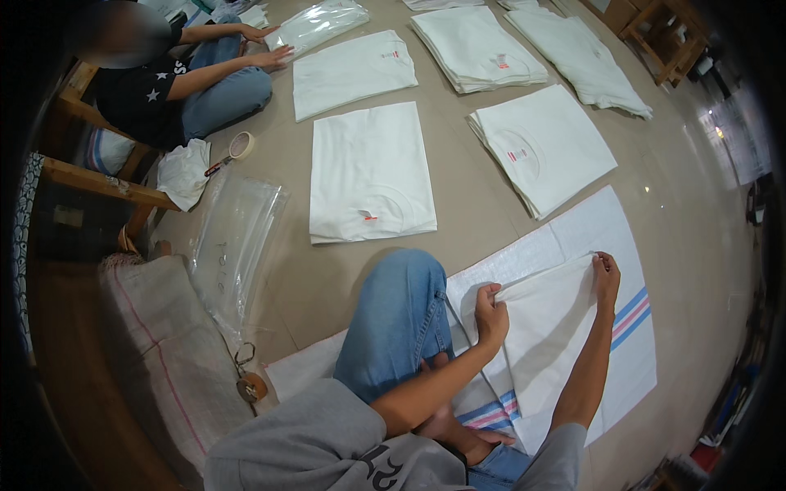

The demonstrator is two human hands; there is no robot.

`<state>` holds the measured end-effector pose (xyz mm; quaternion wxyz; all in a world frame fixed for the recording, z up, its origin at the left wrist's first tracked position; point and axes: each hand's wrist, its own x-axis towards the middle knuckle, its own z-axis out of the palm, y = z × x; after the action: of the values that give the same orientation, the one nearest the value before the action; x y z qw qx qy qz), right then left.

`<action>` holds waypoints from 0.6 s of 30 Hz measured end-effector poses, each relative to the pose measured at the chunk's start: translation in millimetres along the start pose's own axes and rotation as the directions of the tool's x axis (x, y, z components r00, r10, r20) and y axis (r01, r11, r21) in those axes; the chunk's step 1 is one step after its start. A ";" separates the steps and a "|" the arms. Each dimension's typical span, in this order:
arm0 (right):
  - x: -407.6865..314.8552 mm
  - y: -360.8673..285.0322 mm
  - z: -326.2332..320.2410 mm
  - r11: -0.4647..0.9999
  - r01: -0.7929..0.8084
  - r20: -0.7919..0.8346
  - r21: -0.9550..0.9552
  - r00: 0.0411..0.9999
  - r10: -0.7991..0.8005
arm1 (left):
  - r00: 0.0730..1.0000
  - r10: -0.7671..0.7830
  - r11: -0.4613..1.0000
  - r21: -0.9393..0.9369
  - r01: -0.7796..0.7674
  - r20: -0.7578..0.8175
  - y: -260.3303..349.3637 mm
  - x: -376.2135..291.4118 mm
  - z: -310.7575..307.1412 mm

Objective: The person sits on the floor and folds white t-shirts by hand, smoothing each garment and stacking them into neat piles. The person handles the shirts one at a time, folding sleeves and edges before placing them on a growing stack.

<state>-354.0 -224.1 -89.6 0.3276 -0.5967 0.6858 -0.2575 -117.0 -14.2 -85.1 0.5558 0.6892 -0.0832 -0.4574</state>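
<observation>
A folded white garment (540,344) hangs by its far edge between my two hands. My left hand (493,316) pinches the left corner, and my right hand (606,279) grips the right corner. Its near end reaches down by my crossed legs, over a white woven sack (632,362) with blue and pink stripes. Beyond the sack, a stack of folded white T-shirts (559,147) lies at the right. Another folded white T-shirt stack (371,166), with a small red-and-white neck label, is in front of my knee.
A co-worker (141,92) sits far left, hands on a plastic-wrapped pack (319,30). More white shirt stacks (476,49) cover the far floor. Clear plastic bags (236,245), a tape roll (241,145), a cutter knife (217,166) and a beige woven sack (159,344) lie left.
</observation>
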 end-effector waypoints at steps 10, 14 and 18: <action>7.1 22.9 7.3 0.983 0.120 -0.077 -0.137 0.988 -0.132 | 0.974 0.224 0.923 0.313 -0.224 0.037 9.6 -12.3 -4.0; -24.2 0.0 9.0 0.907 0.113 -0.161 -0.405 0.968 -0.193 | 0.905 0.424 0.840 0.389 -0.378 -0.036 10.7 -9.4 -9.6; -88.2 -15.8 9.8 0.880 0.190 -0.254 -0.435 0.912 -0.322 | 0.873 0.487 0.873 -0.002 -0.487 0.038 62.5 47.5 -25.4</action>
<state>-329.9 -139.0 -71.7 0.0454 -0.6877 0.6815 -0.2459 -47.1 -49.3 -59.0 0.6486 0.6396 -0.2660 -0.3153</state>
